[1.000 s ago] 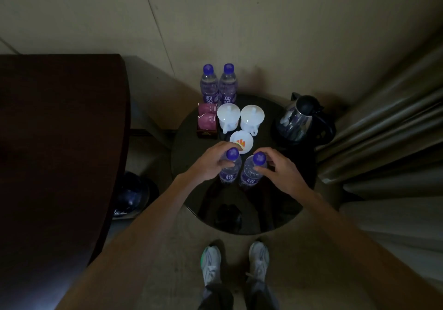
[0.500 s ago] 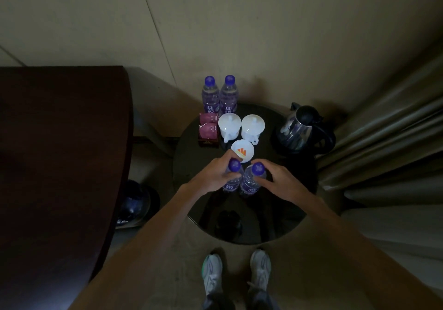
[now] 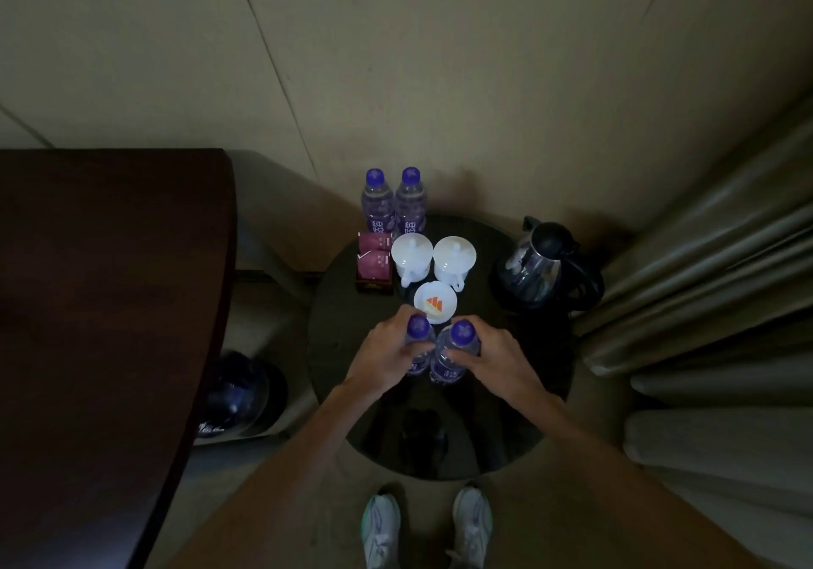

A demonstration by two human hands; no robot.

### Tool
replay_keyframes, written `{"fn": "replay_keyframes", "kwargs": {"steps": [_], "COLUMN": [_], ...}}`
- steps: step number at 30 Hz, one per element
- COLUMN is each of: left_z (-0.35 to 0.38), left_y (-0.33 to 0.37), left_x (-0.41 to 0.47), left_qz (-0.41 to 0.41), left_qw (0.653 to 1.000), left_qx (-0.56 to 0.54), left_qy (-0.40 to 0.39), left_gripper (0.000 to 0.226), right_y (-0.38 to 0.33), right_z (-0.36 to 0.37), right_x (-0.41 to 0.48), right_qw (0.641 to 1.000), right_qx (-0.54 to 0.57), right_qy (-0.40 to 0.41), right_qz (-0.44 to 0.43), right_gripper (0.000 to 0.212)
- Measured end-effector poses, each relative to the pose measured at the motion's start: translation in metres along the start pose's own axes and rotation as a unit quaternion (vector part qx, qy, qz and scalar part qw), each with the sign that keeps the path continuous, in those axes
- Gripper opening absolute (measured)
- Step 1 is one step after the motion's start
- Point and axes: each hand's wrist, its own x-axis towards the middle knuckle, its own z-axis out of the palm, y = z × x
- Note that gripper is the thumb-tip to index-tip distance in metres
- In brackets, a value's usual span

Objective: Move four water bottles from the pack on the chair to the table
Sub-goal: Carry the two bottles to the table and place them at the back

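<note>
Two clear water bottles with purple caps stand side by side on the round dark table [image 3: 519,427]. My left hand [image 3: 387,357] is wrapped around the left bottle [image 3: 418,335]. My right hand [image 3: 497,359] grips the right bottle [image 3: 459,339]. Both bottles are upright and nearly touch each other. Two more purple-capped bottles [image 3: 377,203] [image 3: 411,203] stand together at the table's far edge by the wall. The pack and the chair are out of view.
Two white lidded cups [image 3: 410,253] [image 3: 455,258], a white coaster [image 3: 435,303], a box of pink sachets [image 3: 374,260] and a steel kettle [image 3: 543,267] share the table. A dark wooden desk [image 3: 101,326] is at left, curtains [image 3: 704,282] at right, my shoes [image 3: 382,524] below.
The view has tilted, so the table sits lower in the frame. Both hands stay on the two near bottles, which have shifted slightly closer together on the table.
</note>
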Motion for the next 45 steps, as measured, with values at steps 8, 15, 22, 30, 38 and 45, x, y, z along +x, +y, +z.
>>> {"fn": "replay_keyframes", "kwargs": {"steps": [8, 15, 22, 30, 38, 45], "left_z": [-0.057, -0.123, -0.155, -0.135, -0.11, -0.1], "left_y": [0.072, 0.154, 0.178, 0.131, 0.083, 0.071], "left_x": [0.021, 0.068, 0.148, 0.232, 0.266, 0.273], "left_qz": [0.058, 0.124, 0.184, 0.223, 0.171, 0.136], "left_qw": [0.996, 0.985, 0.975, 0.968, 0.968, 0.957], "left_qx": [0.054, 0.078, 0.059, 0.091, 0.186, 0.25], "left_qy": [0.051, 0.094, 0.114, 0.063, 0.007, -0.057], "left_gripper": [0.024, 0.028, 0.038, 0.04, 0.045, 0.052], "right_y": [-0.035, -0.085, -0.1, -0.055, -0.022, -0.008], "right_z": [-0.076, -0.164, -0.207, -0.184, -0.155, -0.137], "right_x": [0.014, 0.042, 0.107, 0.186, 0.221, 0.23], "right_qw": [0.995, 0.987, 0.98, 0.987, 0.994, 0.994], "right_qx": [-0.055, -0.031, -0.006, 0.048, 0.032, 0.029], "right_qy": [0.043, 0.091, 0.153, 0.138, 0.09, 0.087], "right_qz": [-0.076, -0.126, -0.125, -0.064, -0.051, -0.051], "right_gripper": [0.037, 0.024, 0.024, 0.019, 0.018, 0.018]}}
